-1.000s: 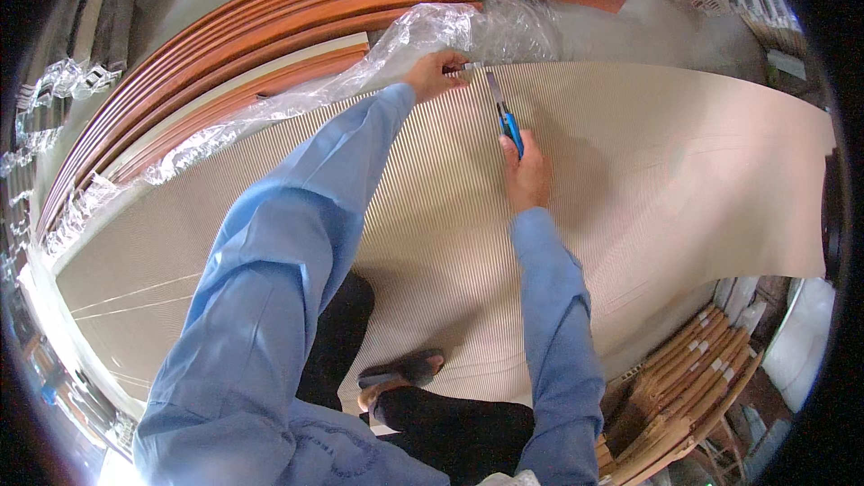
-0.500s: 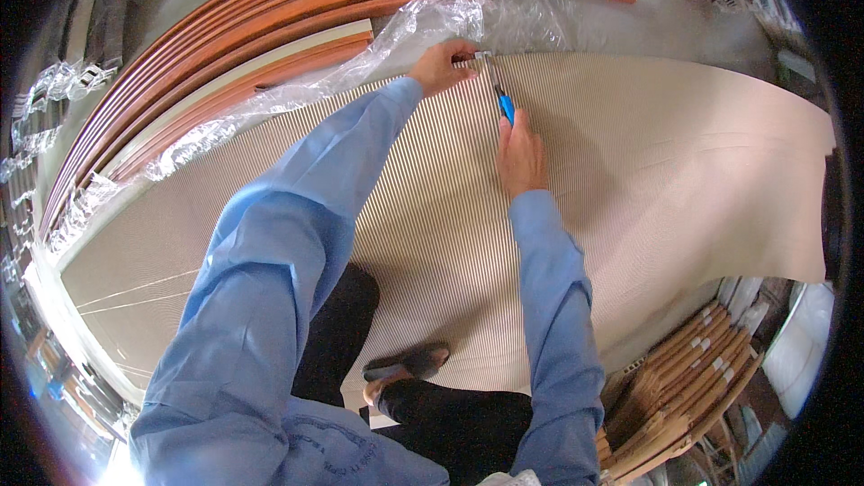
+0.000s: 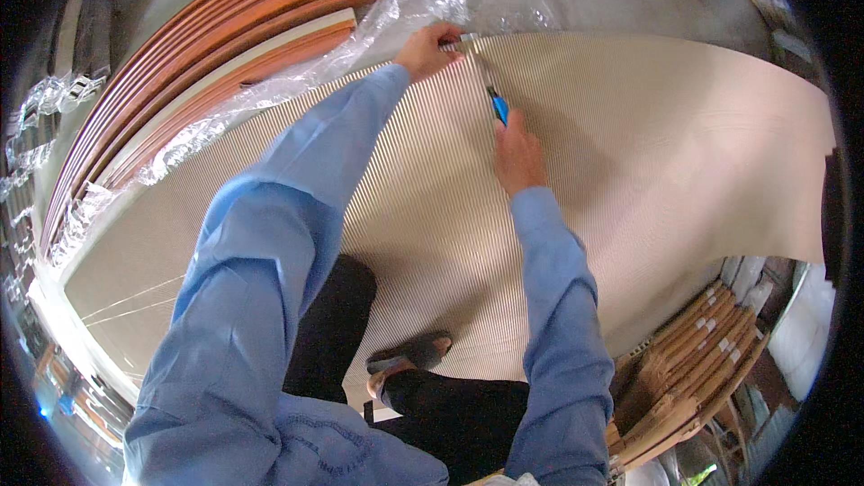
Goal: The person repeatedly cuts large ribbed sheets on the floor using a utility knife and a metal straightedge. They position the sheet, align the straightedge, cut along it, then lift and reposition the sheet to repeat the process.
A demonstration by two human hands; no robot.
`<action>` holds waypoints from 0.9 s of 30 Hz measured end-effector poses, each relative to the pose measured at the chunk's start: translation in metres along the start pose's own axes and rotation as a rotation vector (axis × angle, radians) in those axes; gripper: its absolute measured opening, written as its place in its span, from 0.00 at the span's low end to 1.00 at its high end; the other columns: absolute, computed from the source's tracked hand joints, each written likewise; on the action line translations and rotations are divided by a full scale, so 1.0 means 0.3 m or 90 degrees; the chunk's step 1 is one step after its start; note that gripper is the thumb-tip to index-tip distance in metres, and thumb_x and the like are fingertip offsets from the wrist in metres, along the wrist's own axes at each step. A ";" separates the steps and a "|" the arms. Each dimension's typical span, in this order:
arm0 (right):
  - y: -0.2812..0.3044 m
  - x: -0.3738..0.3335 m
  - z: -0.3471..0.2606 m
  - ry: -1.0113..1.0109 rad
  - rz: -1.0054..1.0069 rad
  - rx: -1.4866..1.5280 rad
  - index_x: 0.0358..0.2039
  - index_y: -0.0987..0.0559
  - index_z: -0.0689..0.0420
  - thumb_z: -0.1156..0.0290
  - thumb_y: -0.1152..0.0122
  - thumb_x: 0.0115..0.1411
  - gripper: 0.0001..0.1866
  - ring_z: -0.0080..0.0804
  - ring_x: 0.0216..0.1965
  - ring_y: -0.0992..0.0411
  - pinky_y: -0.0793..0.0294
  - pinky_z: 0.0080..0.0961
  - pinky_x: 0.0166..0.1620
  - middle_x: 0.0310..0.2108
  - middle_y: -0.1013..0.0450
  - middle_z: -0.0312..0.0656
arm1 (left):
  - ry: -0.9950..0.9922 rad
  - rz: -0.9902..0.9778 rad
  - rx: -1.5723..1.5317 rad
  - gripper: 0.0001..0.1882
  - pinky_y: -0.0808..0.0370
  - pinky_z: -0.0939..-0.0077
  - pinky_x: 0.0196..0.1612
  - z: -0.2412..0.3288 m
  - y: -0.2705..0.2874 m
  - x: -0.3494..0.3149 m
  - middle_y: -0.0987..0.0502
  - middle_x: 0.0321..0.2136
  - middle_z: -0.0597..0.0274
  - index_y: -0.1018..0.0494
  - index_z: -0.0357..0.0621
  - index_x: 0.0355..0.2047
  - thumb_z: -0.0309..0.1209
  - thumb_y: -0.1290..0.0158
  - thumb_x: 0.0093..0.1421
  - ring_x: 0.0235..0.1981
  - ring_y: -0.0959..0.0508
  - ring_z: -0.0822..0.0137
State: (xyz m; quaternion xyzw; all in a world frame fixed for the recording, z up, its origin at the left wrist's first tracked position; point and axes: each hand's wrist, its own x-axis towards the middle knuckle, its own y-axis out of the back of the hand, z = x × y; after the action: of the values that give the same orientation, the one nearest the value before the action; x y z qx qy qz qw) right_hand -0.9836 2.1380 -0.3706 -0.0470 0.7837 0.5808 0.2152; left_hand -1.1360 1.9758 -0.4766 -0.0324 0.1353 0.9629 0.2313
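Observation:
A large tan sheet of corrugated cardboard [image 3: 630,162], finely ribbed, lies spread out beneath me. At its far edge my left hand [image 3: 428,54] has its fingers closed on the cardboard, beside a short slit running inward from that edge. My right hand [image 3: 520,157] is wrapped round a blue utility knife [image 3: 499,110], right of the slit. The knife's tip points away from me and meets the cardboard at the near end of the slit. Its blade is too small to make out clearly.
Beyond the sheet lie long orange-brown strips [image 3: 270,13] and crumpled clear plastic film [image 3: 414,0]. A stack of brown cardboard bundles [image 3: 688,364] stands at the near right. My sandalled foot [image 3: 409,355] rests on the sheet. Pale strings [image 3: 135,299] cross its left part.
The knife and my right hand have drawn a little toward me from the far edge, along the slit. My left hand keeps its place at the edge. The whole view has shifted slightly.

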 end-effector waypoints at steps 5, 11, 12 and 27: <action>0.019 -0.040 0.019 0.026 0.041 -0.056 0.44 0.36 0.63 0.59 0.58 0.65 0.18 0.53 0.24 0.28 0.29 0.44 0.27 0.23 0.28 0.55 | 0.029 -0.036 0.047 0.21 0.30 0.76 0.46 -0.012 0.004 0.018 0.23 0.36 0.61 0.29 0.38 0.44 0.30 0.40 0.51 0.40 0.25 0.71; 0.025 -0.139 0.054 -0.023 -0.025 -0.014 0.41 0.35 0.63 0.61 0.56 0.64 0.16 0.54 0.25 0.28 0.28 0.45 0.29 0.24 0.28 0.55 | -0.037 0.007 0.118 0.23 0.30 0.72 0.48 0.050 -0.010 0.005 0.25 0.42 0.55 0.31 0.39 0.47 0.30 0.40 0.50 0.44 0.26 0.64; 0.019 -0.144 0.060 -0.025 -0.026 -0.021 0.40 0.35 0.63 0.62 0.56 0.64 0.15 0.55 0.25 0.28 0.28 0.46 0.29 0.24 0.28 0.56 | -0.033 0.037 0.182 0.25 0.30 0.70 0.49 0.069 -0.020 -0.002 0.26 0.44 0.54 0.32 0.40 0.48 0.30 0.40 0.50 0.46 0.27 0.61; -0.009 -0.143 0.082 -0.024 0.003 0.072 0.39 0.36 0.60 0.60 0.56 0.62 0.15 0.58 0.30 0.28 0.30 0.55 0.34 0.27 0.27 0.58 | -0.214 -0.090 0.536 0.45 0.46 0.65 0.64 0.169 -0.090 -0.084 0.47 0.62 0.55 0.51 0.44 0.62 0.34 0.38 0.47 0.64 0.49 0.52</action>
State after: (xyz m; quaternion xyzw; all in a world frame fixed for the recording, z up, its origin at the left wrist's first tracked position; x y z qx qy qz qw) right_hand -0.9371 2.1525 -0.3620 -0.0218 0.8109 0.5372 0.2310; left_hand -1.1013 2.0020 -0.4314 0.2118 0.4728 0.7979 0.3083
